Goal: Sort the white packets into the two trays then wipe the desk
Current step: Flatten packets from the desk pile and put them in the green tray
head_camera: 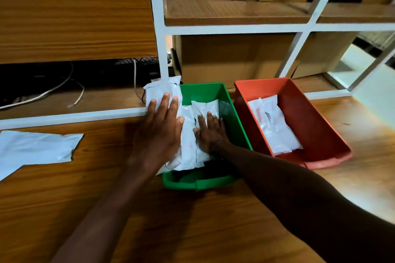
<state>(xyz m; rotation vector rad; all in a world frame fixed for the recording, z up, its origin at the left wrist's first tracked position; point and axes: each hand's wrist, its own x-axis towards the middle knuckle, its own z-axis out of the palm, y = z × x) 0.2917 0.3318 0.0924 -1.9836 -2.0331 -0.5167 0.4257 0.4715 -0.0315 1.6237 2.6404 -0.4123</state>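
A green tray (233,117) sits mid-desk with a large white packet (188,147) lying tilted over its left rim. My left hand (159,132) presses flat on that packet with straight fingers. A smaller white packet (206,108) lies deeper in the green tray, and my right hand (210,132) rests flat on the packets with its fingertips on the smaller one. To the right stands a red tray (316,121) holding white packets (272,126). Another white packet (34,149) lies flat on the desk at the far left.
A white-framed wooden shelf unit (159,34) rises behind the trays, holding cardboard boxes (233,57). A black keyboard (136,64) and loose cables (53,90) lie on the low shelf at left. Wooden desk (192,220) surface stretches in front of me.
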